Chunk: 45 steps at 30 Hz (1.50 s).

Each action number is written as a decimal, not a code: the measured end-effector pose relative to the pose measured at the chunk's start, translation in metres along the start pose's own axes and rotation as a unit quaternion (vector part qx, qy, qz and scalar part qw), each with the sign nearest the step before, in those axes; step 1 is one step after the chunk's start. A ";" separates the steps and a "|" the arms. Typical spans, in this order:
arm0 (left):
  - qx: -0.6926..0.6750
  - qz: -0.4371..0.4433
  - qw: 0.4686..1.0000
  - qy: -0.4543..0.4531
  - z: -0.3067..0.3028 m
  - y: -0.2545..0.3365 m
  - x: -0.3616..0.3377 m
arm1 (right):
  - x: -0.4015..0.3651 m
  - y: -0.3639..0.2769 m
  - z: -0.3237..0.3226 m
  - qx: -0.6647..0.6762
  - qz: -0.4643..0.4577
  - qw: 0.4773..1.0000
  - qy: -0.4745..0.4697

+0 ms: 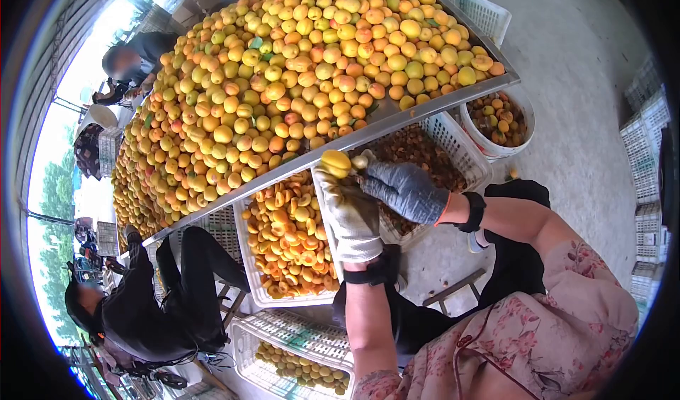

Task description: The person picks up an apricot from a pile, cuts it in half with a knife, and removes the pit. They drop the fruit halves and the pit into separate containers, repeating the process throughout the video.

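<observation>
My left hand, in a pale, stained glove, is closed around a yellow apricot near the metal edge of the sorting table. Beside it, my right hand, in a grey glove with an orange cuff, has its fingers pressed together near the fruit; what they hold, if anything, is too small to make out. Whole apricots are heaped on the table. Below my left hand stands a white crate of apricot halves. Under my right hand, another crate holds brown pits.
A white bucket of fruit stands at the right. One person in black sits at the left; another is behind the heap. A lower crate holds fruit. Stacked crates line the far right.
</observation>
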<state>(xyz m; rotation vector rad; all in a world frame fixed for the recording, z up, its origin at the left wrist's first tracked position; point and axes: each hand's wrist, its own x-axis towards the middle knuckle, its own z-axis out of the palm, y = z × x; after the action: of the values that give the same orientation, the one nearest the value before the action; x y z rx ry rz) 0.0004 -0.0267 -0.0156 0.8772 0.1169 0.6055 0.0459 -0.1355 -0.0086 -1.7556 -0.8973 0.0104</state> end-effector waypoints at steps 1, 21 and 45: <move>-0.001 0.001 1.000 0.000 0.000 0.001 0.000 | -0.002 0.005 0.003 -0.001 -0.001 1.000 0.000; 0.063 -0.015 0.996 0.064 0.013 0.012 0.006 | 0.004 0.010 -0.010 0.031 0.039 0.999 0.007; -0.157 -0.081 0.980 0.090 -0.016 -0.005 0.014 | -0.005 0.019 -0.001 -0.074 -0.030 0.996 -0.039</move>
<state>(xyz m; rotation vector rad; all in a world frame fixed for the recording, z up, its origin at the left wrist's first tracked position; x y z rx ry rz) 0.0091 -0.0101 -0.0280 0.5002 0.2467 0.5323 0.0536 -0.1407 -0.0262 -1.8764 -1.0294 -0.0264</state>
